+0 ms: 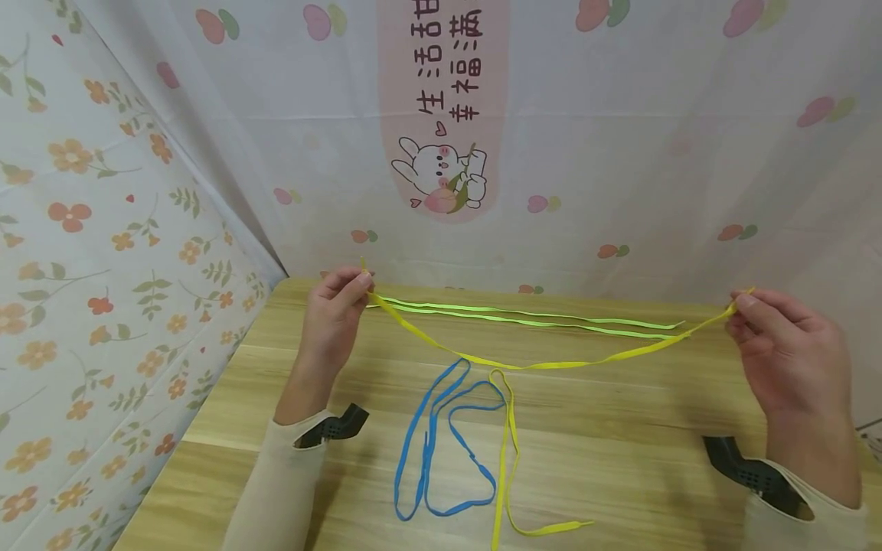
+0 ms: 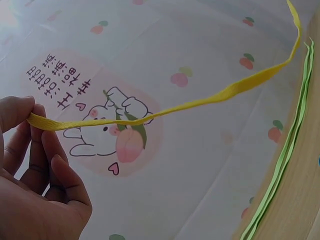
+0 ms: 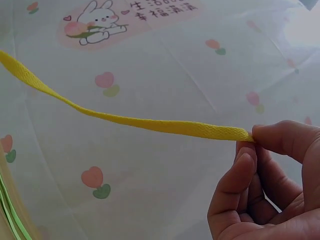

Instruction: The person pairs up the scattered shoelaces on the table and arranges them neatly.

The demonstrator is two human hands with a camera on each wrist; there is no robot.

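A flat yellow shoelace [image 1: 517, 366] hangs in a shallow curve between two hands in the head view. My left hand [image 1: 334, 321] pinches one end between thumb and fingers, with a short tip sticking up past them. Far to the right, my right hand [image 1: 792, 348] pinches the other end by its tip. The left wrist view has the lace [image 2: 195, 105] running off twisted from the left hand [image 2: 42, 190]. In the right wrist view, the lace [image 3: 160, 125] slopes down into the thumb and fingertips of the right hand [image 3: 270, 185].
Two strands of light green lace [image 1: 524, 312] lie lengthwise at the back of the wooden table [image 1: 620, 444]. Nearer the front are a looped blue lace [image 1: 429, 428] and another yellow lace [image 1: 510, 436], folded double. A patterned curtain [image 1: 586, 168] hangs behind the table.
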